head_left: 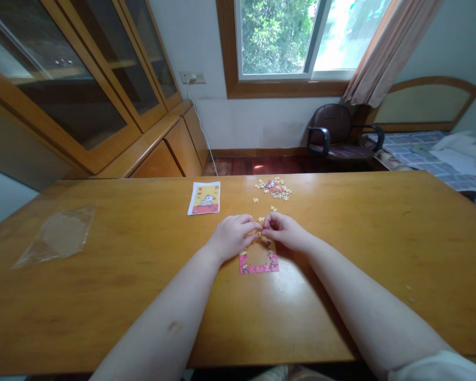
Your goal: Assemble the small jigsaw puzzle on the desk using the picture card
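Here stood one table (381, 222); left hand (236, 233) and right hand (284, 231), close together, any grasp indiscernible; puzzle border (259, 269), six o'clock of them, partly covered; loose pieces (277, 189), one o'clock. Aligning before pressing seemed wisest.

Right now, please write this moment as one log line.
left hand, right hand: close together over pink-bottomed rectangular jigsaw frame; loose yellow and pink jigsaw pieces: beyond

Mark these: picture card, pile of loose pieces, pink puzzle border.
Picture card (204, 198): head view, middle of its printed face.
Pile of loose pieces (276, 189): head view, middle of the heap.
Pink puzzle border (258, 269): head view, its near edge strip.
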A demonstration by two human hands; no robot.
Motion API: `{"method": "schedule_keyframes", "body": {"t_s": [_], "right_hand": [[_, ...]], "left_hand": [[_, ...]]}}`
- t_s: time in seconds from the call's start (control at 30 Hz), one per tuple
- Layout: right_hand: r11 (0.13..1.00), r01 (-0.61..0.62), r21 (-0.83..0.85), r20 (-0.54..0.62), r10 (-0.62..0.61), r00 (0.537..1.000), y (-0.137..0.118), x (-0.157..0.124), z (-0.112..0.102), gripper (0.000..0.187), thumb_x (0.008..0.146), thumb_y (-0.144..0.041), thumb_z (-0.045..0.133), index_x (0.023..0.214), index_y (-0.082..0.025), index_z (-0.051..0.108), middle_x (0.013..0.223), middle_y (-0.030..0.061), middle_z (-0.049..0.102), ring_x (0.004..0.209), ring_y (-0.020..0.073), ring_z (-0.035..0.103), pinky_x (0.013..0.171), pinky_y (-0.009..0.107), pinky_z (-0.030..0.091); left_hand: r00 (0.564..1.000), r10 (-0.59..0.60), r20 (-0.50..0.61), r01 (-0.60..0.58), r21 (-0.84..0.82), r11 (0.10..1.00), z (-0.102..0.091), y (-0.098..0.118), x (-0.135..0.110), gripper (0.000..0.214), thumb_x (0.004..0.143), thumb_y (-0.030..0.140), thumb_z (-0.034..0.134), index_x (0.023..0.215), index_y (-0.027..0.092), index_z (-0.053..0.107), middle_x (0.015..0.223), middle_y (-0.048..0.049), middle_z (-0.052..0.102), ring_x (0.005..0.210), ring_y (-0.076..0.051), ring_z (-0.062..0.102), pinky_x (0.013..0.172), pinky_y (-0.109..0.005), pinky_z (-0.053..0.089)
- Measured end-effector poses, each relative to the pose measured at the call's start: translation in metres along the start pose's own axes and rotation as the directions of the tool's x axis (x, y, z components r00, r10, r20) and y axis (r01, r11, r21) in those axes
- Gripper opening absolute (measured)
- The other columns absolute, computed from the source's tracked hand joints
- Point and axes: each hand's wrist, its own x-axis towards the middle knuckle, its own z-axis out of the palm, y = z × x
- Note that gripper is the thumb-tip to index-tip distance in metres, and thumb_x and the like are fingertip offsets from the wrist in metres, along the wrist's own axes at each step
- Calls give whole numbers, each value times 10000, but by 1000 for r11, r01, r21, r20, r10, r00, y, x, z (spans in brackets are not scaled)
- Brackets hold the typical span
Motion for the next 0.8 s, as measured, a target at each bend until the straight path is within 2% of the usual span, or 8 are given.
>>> {"method": "schedule_keyframes", "body": {"t_s": [0.17, 0.27, 0.37, 0.43, 0.53, 0.6, 0.67, 0.8], "right_hand": [[1000, -3, 12, -35, 3, 999, 1, 2, 3, 313, 697, -363, 707, 797, -199, 460, 675, -64, 505, 603, 98, 511, 613, 272, 452], [999, 33, -36, -63, -35, 997, 0, 3, 4, 272, 730, -360, 670, 824, -197, 473, 705, -48, 525, 626, 108, 521, 634, 284, 460], [968, 65, -242, -132, -100, 986, -3, 2, 4, 188, 791, -308, 608, 907, -185, 526, 791, -10, 579, 692, 120, 536, 681, 284, 456], [898, 49, -437, -145, -124, 982, -5, 0, 3, 163, 819, -267, 580, 955, -178, 566, 819, 7, 604, 709, 127, 538, 700, 285, 450], [732, 143, -667, 2, -190, 982, -8, -2, 4, 155, 847, -235, 568, 975, -175, 632, 865, 40, 633, 800, 156, 560, 786, 312, 439], [619, 271, -737, 163, -227, 960, -12, -5, 7, 191, 868, -272, 571, 1014, -200, 669, 949, 61, 640, 915, 187, 558, 874, 347, 409], [532, 349, -771, 271, -221, 937, -15, -7, 11, 264, 876, -369, 577, 1088, -249, 678, 1039, 73, 625, 997, 221, 529, 922, 387, 377], [443, 361, -821, 320, -168, 932, -21, -11, 17, 434, 844, -544, 567, 1207, -317, 638, 1151, 94, 571, 1058, 268, 467, 932, 438, 353]], "left_hand": [[1000, 17, 16, -17, 40, 999, -2, -3, 0, 229, 902, 329, 510, 1038, 271, 684, 982, -42, 662, 937, -180, 606, 846, -313, 443], [1000, 17, 15, -18, 49, 999, -6, -5, 0, 217, 892, 340, 528, 1010, 251, 687, 967, -46, 661, 924, -184, 608, 836, -311, 444], [997, -73, 30, 71, 57, 996, -11, -7, 1, 211, 867, 351, 559, 980, 234, 694, 944, -48, 660, 886, -184, 610, 790, -295, 450], [983, -173, 58, 168, 75, 983, -15, -10, 1, 221, 855, 361, 566, 970, 229, 701, 929, -49, 658, 840, -178, 610, 744, -281, 451], [953, -282, 110, 271, 103, 957, -18, -13, 1, 222, 834, 363, 574, 949, 235, 714, 911, -45, 656, 803, -175, 607, 707, -270, 449], [941, -307, 144, 292, 113, 950, -18, -16, 1, 209, 823, 353, 578, 932, 247, 721, 903, -40, 655, 803, -175, 608, 703, -265, 448], [935, -316, 159, 301, 110, 947, -17, -18, 1, 208, 819, 354, 578, 928, 251, 723, 904, -39, 654, 803, -174, 609, 700, -263, 447], [932, -330, 147, 318, 98, 943, -13, -21, 1, 214, 824, 369, 571, 928, 252, 718, 932, -40, 654, 803, -174, 611, 691, -265, 448]]}}
